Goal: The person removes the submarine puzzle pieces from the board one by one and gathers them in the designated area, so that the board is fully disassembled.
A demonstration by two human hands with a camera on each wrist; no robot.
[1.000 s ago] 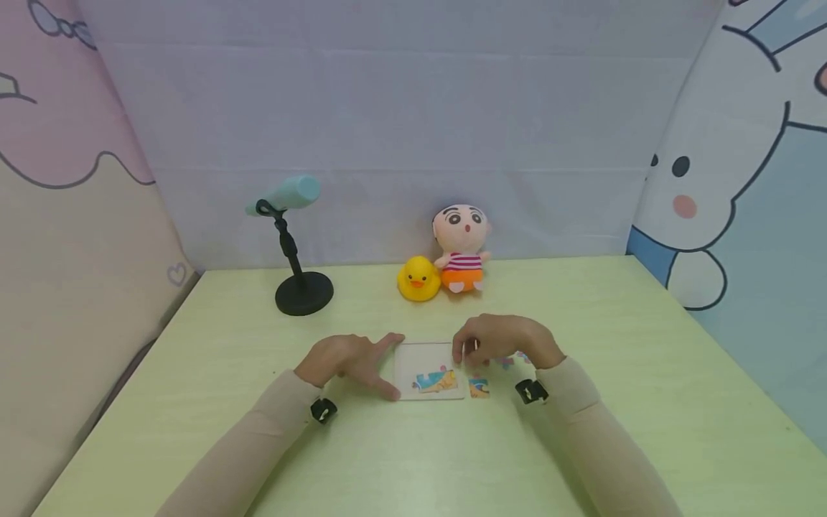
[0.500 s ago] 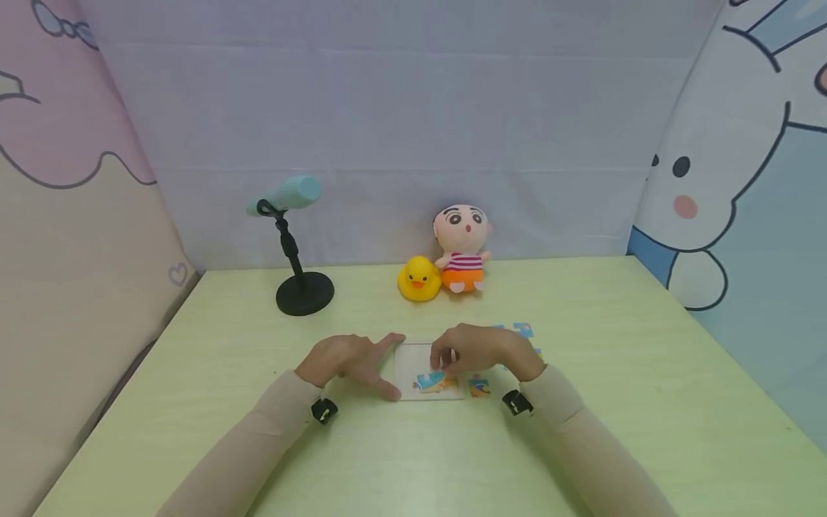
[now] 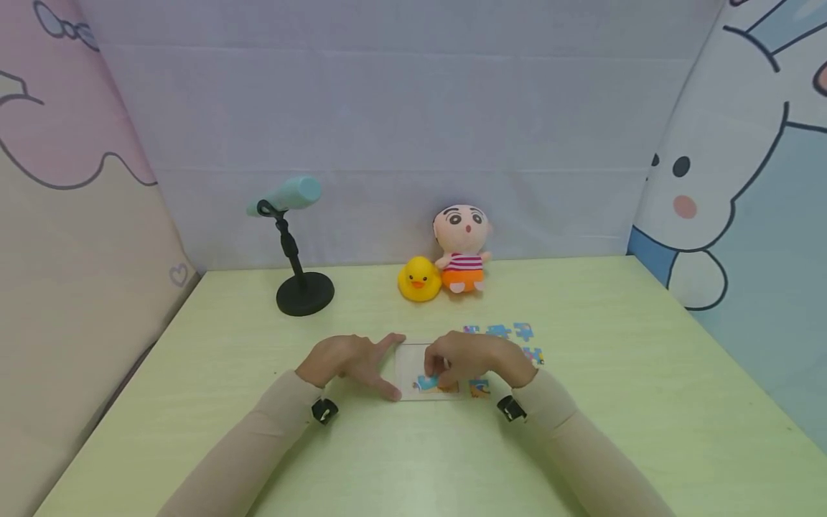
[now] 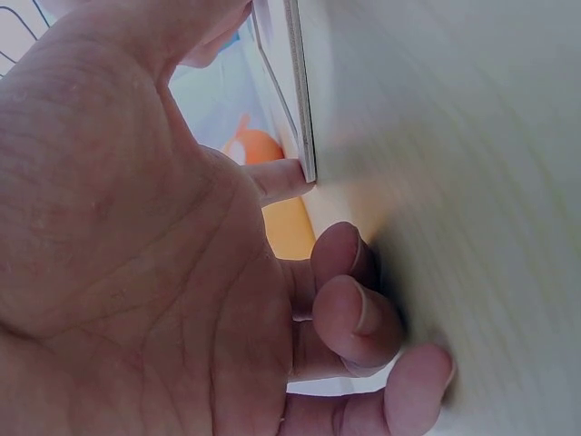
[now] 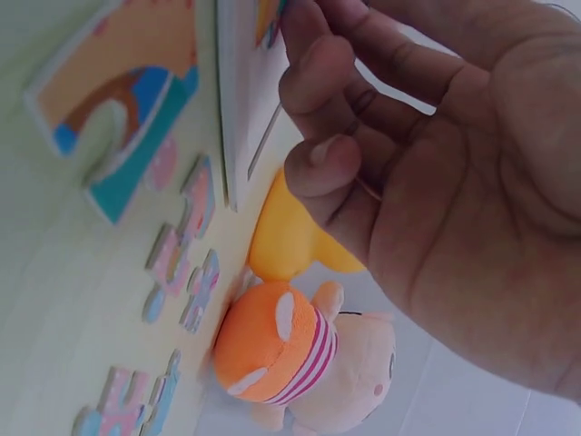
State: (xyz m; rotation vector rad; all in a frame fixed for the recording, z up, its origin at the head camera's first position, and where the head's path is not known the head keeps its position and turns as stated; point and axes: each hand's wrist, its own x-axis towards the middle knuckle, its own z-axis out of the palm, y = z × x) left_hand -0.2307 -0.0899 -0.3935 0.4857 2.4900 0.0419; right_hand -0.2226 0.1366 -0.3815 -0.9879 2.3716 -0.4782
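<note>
In the head view my left hand (image 3: 355, 360) spans the left side of a square white puzzle board (image 3: 408, 359), thumb and forefinger stretched to its two left corners. The left wrist view shows the forefinger touching the board's edge (image 4: 304, 100), with the other fingers bent against the table. Over the board's right part, my right hand (image 3: 477, 356) has its fingertips close together, pinching a small jigsaw piece (image 5: 270, 16) mostly hidden by the fingers. Joined blue-and-orange jigsaw pieces (image 3: 426, 383) lie on the board's lower part, partly covered.
One loose piece (image 3: 479, 388) lies right of the board, and several more (image 3: 499, 330) lie behind the right hand. A yellow duck (image 3: 419, 280) and a plush doll (image 3: 462, 248) sit at the back. A black stand (image 3: 304, 293) holds a light-blue cylinder (image 3: 291, 194).
My right hand has moved left from the board's right edge to above the joined pieces, uncovering loose pieces behind it. The left hand has stayed in place.
</note>
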